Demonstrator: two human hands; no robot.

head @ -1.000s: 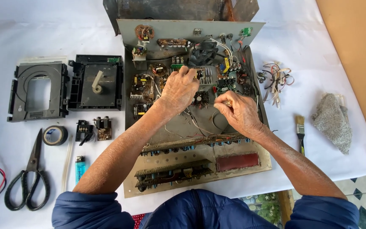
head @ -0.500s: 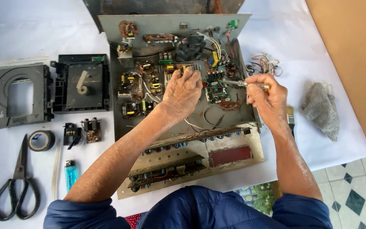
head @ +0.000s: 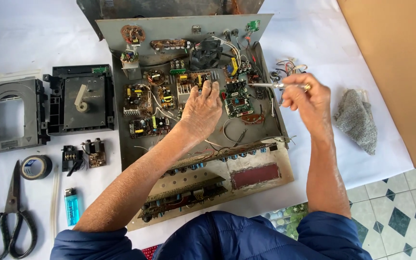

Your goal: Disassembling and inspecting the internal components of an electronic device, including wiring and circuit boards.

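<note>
The left hand (head: 202, 110) covers part of the circuit boards (head: 188, 96) at frame centre; the parts under its palm and fingertips cannot be seen. The right hand (head: 305, 100) closes over the handle of a slim metal tool (head: 266, 85), hiding the handle's end. The dark housing (head: 169, 7) is cut off by the top edge. At lower left, the scissors (head: 10, 216) run past the bottom edge. The small board components are too small to identify.

home repair bench | opened chassis (head: 196, 125), scissors (head: 10, 216), tape roll (head: 35, 166) | tiled floor (head: 400, 212)
</note>
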